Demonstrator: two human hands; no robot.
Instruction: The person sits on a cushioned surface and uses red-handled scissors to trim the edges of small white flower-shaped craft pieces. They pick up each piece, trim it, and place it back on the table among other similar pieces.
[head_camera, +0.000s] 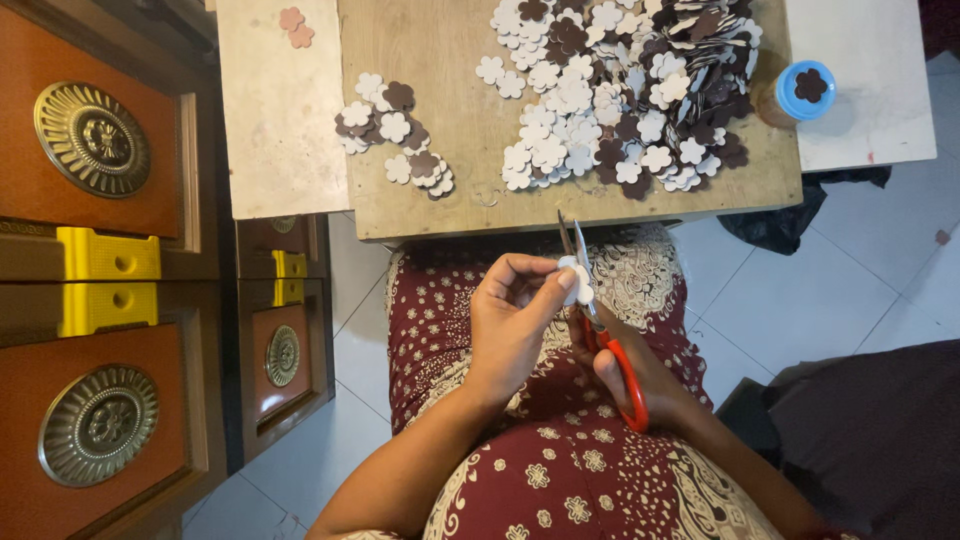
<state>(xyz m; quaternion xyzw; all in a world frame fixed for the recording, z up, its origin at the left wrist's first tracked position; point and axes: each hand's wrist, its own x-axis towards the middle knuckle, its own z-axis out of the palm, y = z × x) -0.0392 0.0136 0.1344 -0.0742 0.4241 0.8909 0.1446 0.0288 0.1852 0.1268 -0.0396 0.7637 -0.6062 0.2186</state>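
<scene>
A wooden desk stands just beyond the hands. A big heap of flower cutouts, white and dark brown, lies ahead and to their right; a smaller pile ahead-left. A blue-lidded jar sits at the far right edge.

Soft, even indoor light falls from above on my bench; no hard shadows form, only thin dark rims under the heap of flower cut-outs toward its far right corner. The pale tiled floor reflects a mild sheen, without glare. The brass medallions at the left catch small highlights. The far right corner of the frame sinks into dim shadow. Focus is sharp across my left hand, the scissors and the bench top. Straight edges bow slightly at the left margin, a wide-angle effect. No motion blur is visible.
</scene>
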